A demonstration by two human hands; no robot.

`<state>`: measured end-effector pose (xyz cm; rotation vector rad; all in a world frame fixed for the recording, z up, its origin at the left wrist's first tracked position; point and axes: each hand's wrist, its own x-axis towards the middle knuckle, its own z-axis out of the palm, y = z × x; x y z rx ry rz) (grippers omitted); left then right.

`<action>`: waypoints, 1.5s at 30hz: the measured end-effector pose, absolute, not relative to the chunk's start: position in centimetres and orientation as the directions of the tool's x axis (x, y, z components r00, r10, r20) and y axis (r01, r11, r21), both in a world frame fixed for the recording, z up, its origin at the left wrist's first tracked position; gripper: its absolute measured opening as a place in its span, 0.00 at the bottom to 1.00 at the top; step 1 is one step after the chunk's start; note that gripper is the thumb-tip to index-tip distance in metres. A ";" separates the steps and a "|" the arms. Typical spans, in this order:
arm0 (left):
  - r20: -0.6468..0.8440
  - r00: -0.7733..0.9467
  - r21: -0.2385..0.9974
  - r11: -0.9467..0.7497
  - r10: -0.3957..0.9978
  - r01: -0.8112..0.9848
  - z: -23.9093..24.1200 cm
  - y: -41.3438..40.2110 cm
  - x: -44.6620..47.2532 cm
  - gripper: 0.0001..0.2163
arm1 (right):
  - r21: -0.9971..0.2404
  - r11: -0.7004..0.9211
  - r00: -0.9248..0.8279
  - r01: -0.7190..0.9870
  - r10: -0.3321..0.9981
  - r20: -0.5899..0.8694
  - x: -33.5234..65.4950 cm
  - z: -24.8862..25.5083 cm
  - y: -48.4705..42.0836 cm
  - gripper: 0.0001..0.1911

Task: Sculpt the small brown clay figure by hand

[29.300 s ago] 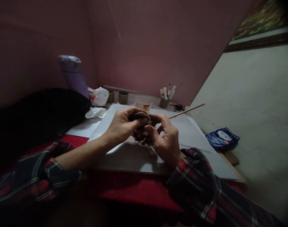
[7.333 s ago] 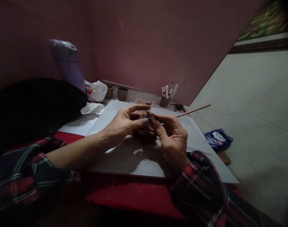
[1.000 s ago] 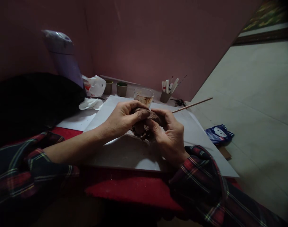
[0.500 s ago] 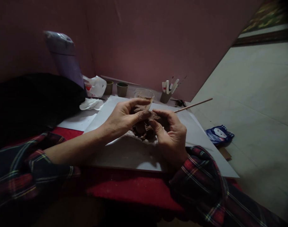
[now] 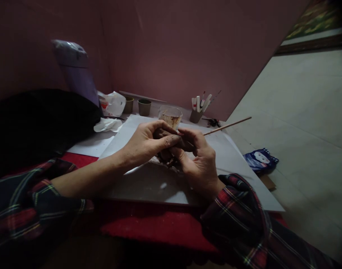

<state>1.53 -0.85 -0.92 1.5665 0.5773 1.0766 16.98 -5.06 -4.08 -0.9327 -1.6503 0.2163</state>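
From the head, both hands grip one brown clay-like piece (image 5: 187,144), the left hand (image 5: 145,145) around its left end, the right hand (image 5: 201,160) its right. A crumbly brown mass (image 5: 166,158) shows just beside it at seven o'clock. Around the piece: glass (image 5: 173,121) near at twelve, pen cup (image 5: 195,116) at one, purple bottle (image 5: 78,76) well apart at ten.

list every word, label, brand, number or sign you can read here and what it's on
No text can be read for certain.
White plastic bag: red marks, too small and blurred to read.
Blue packet: a pale printed shape, no lettering that can be made out.
White sticks in the cup: a red patch on one, too small to read.
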 end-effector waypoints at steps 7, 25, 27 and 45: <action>0.327 0.482 0.945 -0.266 0.813 -0.192 -0.6 -1.2 1.7 0.11 | -0.618 0.679 -0.012 0.395 0.677 0.736 17.0 -4.4 -5.0 0.13; 0.267 0.484 0.964 -0.236 0.833 -0.126 -0.6 -1.1 1.5 0.19 | -0.589 0.667 0.030 0.456 0.650 0.759 17.0 -4.2 -5.2 0.12; 0.235 0.496 0.972 -0.203 0.836 -0.118 -0.5 -1.2 1.5 0.17 | -0.578 0.669 0.014 0.467 0.648 0.762 17.0 -4.1 -5.3 0.12; 0.303 0.461 0.953 -0.250 0.834 -0.173 -0.4 -1.3 1.6 0.10 | -0.588 0.675 -0.023 0.446 0.665 0.746 17.1 -4.1 -5.3 0.10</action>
